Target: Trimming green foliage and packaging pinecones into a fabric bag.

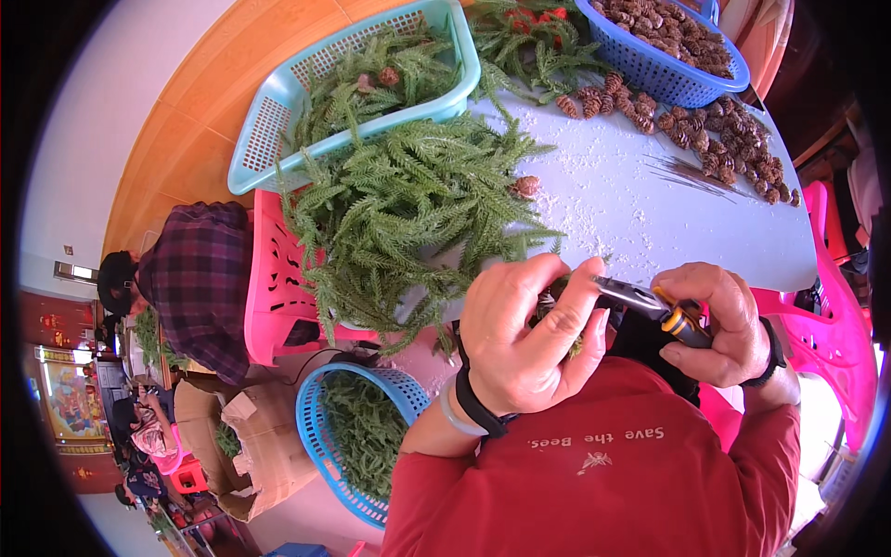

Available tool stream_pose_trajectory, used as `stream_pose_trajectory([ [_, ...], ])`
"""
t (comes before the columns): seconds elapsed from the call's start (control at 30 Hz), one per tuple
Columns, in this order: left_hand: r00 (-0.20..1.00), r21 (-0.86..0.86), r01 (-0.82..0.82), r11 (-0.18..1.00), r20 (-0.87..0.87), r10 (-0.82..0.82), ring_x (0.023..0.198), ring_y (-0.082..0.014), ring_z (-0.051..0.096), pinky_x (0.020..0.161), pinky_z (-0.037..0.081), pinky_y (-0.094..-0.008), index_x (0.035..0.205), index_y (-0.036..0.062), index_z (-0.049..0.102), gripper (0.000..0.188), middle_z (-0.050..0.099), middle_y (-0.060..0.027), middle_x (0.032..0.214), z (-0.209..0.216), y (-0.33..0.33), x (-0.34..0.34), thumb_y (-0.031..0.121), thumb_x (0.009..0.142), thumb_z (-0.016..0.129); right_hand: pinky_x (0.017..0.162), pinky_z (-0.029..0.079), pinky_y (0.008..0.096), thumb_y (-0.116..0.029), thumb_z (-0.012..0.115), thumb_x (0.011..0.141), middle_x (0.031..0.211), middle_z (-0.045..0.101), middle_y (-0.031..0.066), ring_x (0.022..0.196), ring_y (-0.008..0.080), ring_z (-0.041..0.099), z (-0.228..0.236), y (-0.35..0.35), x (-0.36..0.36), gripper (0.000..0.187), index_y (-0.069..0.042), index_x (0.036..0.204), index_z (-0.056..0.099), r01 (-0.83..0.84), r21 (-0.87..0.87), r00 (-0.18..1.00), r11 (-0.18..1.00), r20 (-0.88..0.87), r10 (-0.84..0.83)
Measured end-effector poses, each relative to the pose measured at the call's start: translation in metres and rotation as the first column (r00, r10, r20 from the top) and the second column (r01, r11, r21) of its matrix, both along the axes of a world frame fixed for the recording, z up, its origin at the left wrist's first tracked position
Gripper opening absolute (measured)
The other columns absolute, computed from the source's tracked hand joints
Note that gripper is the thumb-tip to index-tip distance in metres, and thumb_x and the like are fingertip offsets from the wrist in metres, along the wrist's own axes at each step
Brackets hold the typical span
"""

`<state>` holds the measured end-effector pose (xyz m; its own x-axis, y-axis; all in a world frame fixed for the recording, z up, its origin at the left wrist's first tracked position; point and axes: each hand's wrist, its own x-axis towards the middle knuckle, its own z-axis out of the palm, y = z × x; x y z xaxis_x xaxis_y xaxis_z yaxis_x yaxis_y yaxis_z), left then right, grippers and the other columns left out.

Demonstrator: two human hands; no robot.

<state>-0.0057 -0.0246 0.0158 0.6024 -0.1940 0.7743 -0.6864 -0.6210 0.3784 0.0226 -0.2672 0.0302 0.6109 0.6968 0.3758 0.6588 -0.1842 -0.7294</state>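
Note:
My right hand (719,316) is closed round the yellow and black handles of a pair of pliers (639,297). The metal jaws point left and reach the fingertips of my left hand (534,334). Those left fingers are pinched together on a green artificial pine sprig (576,347), mostly hidden behind them. Whether the jaws grip anything cannot be seen. Beyond my left hand, a heap of green pine sprigs (408,204) spreads over the table's left side, with a single pine cone (525,186) at its edge.
The pale table (742,227) carries white crumbs, thin dark wires (691,174) and loose pine cones (733,139). A blue basket (650,79) of cones stands at the back, a turquoise basket (249,139) at far left. Below are another blue basket (311,436) and a cardboard box (278,446). A person (200,278) sits left.

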Motion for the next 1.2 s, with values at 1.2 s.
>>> stream_pose_trajectory([
  [1.2,0.950,-0.340,0.096,0.935,-0.250,-0.188,0.068,-0.0172,0.058,0.066,0.047,-0.0298,0.096,-0.0033,0.059,0.027,0.062,-0.0114,0.094,-0.012,-0.003,0.007,0.011,0.077,0.071,0.075,0.050,0.0369,0.000,0.072,0.063,0.100,0.062,0.0165,0.086,0.0305,0.063,-0.016,0.005,0.004,0.048,0.000,0.108,0.053,0.105,0.018,0.992,0.994,0.072,-0.106],
])
